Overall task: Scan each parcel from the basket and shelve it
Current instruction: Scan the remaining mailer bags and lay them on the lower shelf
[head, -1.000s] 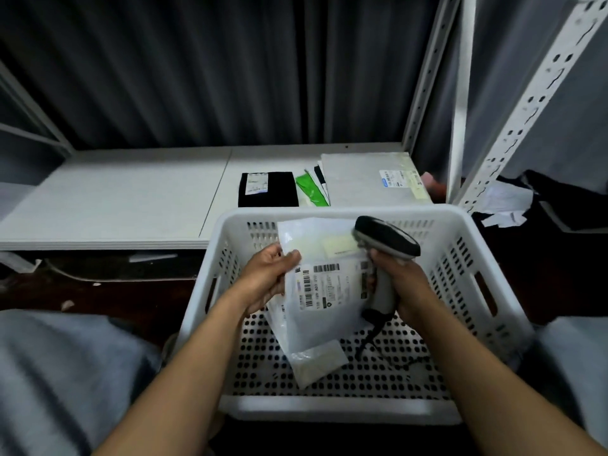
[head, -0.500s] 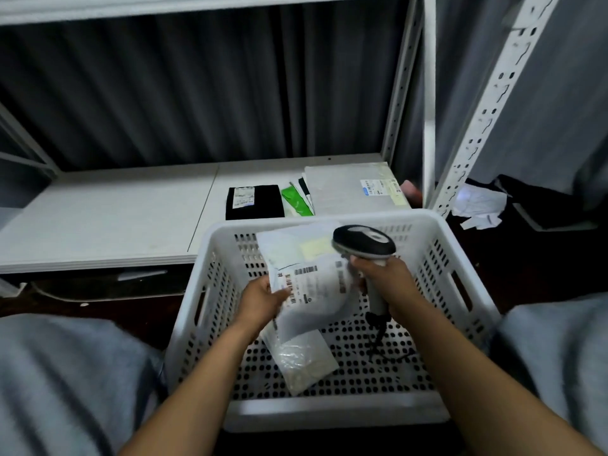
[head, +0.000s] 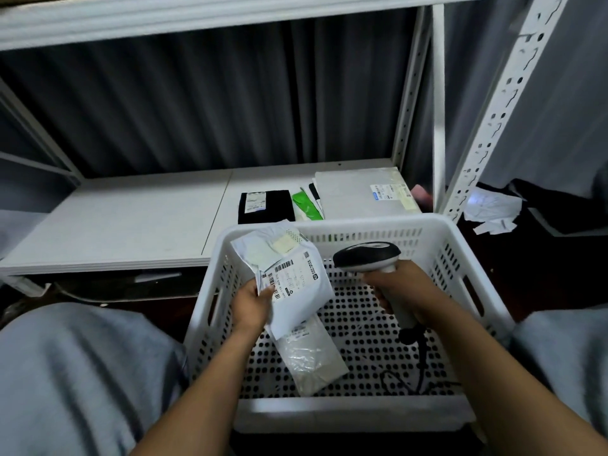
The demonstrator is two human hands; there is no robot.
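My left hand (head: 251, 306) grips a white mailer parcel (head: 292, 278) by its left edge, barcode label up, tilted over the left half of the white perforated basket (head: 345, 227). My right hand (head: 399, 289) grips the handle of a black and grey barcode scanner (head: 367, 256), whose head points left toward the parcel with a gap between them. A clear plastic parcel (head: 311, 357) lies on the basket floor under the held one. The scanner's black cable (head: 419, 363) trails across the basket floor.
The white lower shelf (head: 125, 218) behind the basket carries a black parcel (head: 266, 205), a green packet (head: 306, 205) and a large grey flat parcel (head: 358, 194). White rack posts (head: 439, 110) rise at right. Crumpled paper (head: 492, 210) lies on the floor beyond. My grey-clad knees flank the basket.
The parcel has swung left and tilted away from the scanner, opening a gap. The view has tipped up, showing an upper shelf board. The scanner hand stayed near the basket's middle.
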